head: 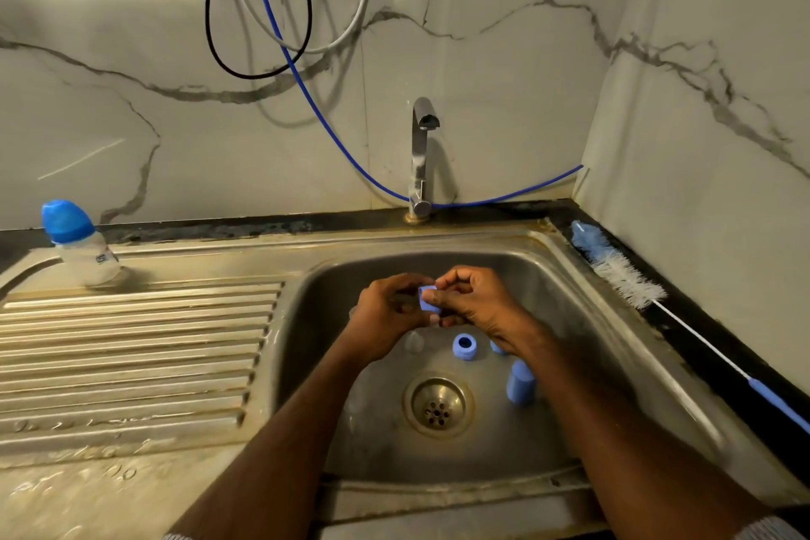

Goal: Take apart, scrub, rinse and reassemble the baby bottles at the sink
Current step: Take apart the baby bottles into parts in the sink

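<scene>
Blue bottle ring (428,298) between both hands

Both hands, left hand (385,316) and right hand (473,303), pinched a blue ring (427,299) above the sink (613,320); another ring (464,346) lay below.

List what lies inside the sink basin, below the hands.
In the sink: a blue ring, a blue cap and the drain. Clear bottle parts show faintly at the left. The right hand covers most of another blue piece.
</scene>
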`<control>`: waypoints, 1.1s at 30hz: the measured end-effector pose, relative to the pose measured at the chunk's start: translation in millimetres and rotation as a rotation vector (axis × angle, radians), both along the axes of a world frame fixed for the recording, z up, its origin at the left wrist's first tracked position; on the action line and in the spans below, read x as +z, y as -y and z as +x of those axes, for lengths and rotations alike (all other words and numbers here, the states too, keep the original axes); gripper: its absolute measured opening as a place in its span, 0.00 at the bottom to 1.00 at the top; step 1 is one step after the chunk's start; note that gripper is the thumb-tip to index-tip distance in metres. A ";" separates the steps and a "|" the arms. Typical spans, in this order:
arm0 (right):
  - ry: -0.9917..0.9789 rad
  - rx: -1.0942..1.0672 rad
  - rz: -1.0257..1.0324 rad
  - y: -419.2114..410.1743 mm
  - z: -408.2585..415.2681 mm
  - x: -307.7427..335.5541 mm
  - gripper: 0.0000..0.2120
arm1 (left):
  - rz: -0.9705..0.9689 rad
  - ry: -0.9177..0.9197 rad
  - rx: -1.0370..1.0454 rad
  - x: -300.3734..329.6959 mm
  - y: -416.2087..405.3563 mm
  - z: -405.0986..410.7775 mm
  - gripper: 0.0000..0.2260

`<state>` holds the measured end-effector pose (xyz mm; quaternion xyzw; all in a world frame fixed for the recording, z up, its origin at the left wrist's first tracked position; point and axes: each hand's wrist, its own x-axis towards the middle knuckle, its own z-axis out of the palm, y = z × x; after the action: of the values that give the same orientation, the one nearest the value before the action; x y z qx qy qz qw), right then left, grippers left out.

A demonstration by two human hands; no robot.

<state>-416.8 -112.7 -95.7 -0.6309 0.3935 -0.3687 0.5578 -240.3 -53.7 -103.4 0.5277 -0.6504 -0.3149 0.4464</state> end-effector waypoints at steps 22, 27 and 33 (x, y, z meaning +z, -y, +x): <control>-0.100 -0.071 -0.262 -1.7 -0.6 12.8 0.06 | 0.205 -0.423 -0.116 5.3 -0.6 14.1 0.14; -0.130 -0.133 -0.385 -8.6 6.4 20.8 0.12 | 0.183 -0.415 -0.118 10.5 -1.6 13.6 0.12; -0.223 -0.222 -0.528 -9.2 17.2 12.4 0.08 | 0.196 -0.436 -0.093 9.7 0.2 11.3 0.13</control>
<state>-399.6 -103.5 -83.3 -0.7438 0.4094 -0.4453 0.2842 -229.0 -53.9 -93.6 0.4573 -0.5286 -0.5033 0.5081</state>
